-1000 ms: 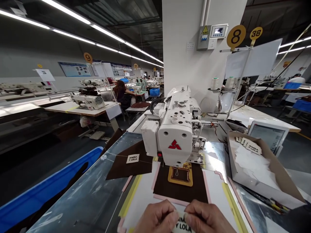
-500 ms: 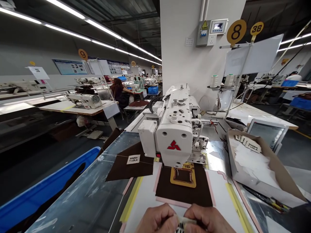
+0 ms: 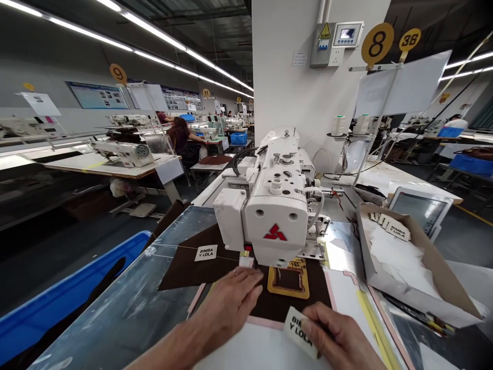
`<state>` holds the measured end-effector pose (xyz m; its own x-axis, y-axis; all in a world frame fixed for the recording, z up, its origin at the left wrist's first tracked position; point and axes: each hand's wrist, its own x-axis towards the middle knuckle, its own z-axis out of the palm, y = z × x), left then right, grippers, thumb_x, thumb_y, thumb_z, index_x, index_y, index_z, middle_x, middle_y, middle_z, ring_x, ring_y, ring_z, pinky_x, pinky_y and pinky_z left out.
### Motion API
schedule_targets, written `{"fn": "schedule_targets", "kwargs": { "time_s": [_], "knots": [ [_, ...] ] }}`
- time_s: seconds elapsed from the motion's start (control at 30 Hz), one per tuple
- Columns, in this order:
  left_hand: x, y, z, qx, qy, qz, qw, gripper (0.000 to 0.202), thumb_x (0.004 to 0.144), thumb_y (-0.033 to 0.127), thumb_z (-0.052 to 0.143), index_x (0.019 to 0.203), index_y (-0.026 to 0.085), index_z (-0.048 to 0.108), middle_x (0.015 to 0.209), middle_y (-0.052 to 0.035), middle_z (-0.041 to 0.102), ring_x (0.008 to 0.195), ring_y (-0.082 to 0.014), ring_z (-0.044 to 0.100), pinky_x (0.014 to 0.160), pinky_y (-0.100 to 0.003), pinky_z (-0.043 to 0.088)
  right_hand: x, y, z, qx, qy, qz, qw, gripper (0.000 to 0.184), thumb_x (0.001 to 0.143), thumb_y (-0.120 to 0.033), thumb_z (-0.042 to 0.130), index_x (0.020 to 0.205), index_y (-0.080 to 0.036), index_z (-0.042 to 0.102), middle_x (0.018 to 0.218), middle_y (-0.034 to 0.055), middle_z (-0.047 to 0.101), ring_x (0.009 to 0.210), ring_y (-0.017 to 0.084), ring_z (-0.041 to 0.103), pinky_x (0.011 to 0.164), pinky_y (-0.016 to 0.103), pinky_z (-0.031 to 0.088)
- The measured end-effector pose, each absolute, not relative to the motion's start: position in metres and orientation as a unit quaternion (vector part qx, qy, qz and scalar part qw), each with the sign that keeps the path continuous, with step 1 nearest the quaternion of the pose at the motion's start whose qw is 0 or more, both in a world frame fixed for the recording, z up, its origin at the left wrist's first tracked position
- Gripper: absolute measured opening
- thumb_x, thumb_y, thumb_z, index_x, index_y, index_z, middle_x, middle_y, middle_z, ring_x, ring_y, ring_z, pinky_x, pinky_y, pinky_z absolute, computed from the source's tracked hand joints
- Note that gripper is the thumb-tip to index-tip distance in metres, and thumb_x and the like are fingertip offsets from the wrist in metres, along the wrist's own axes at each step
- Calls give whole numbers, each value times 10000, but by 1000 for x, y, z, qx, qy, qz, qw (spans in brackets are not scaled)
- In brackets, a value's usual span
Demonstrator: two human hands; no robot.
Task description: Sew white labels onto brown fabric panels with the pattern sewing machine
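My right hand (image 3: 339,339) pinches a white label (image 3: 299,330) printed BIMBA Y LOLA, low in the head view. My left hand (image 3: 231,303) lies flat, fingers spread, on the near left part of a dark brown fabric piece (image 3: 319,298). That fabric sits under the white sewing machine (image 3: 275,210), where a yellow clamp frame (image 3: 288,281) rests on it. A second brown piece (image 3: 185,270) with a sewn-on label (image 3: 205,252) lies to the left on the metal table (image 3: 127,318).
A cardboard box (image 3: 404,257) holding white labels stands at right, with a touch screen (image 3: 419,208) behind it. A blue bin (image 3: 57,313) sits below the table's left edge. Thread cones (image 3: 339,126) stand behind the machine. A seated person (image 3: 181,139) works far off at left.
Both hands held the label together at the bottom edge. Now my left hand has let go and reached forward onto the brown fabric, while my right hand keeps the label, turned upward.
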<state>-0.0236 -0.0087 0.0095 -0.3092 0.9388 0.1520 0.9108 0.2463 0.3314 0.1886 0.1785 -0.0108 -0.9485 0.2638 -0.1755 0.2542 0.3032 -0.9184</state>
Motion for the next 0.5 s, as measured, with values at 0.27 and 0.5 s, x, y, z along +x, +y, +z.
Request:
{"fn": "schedule_targets", "kwargs": {
  "time_s": [0.27,0.5],
  "knots": [
    [-56,-18,-11,558,822,116,-28,381,1111,377,443,1385,180,619,1363,-150,667,1244,-380,628,1050,-568,457,190,185,-13,-189,-825,532,27,468,1057,-638,414,928,-245,633,757,1,609,709,172,556,613,260,393],
    [-82,-15,4,568,811,140,-11,419,1128,324,354,822,215,620,795,-29,661,788,-220,655,822,-363,483,188,186,-11,-186,-828,529,-8,494,1055,-666,393,929,-243,615,779,13,603,734,187,568,633,269,414]
  ]
}}
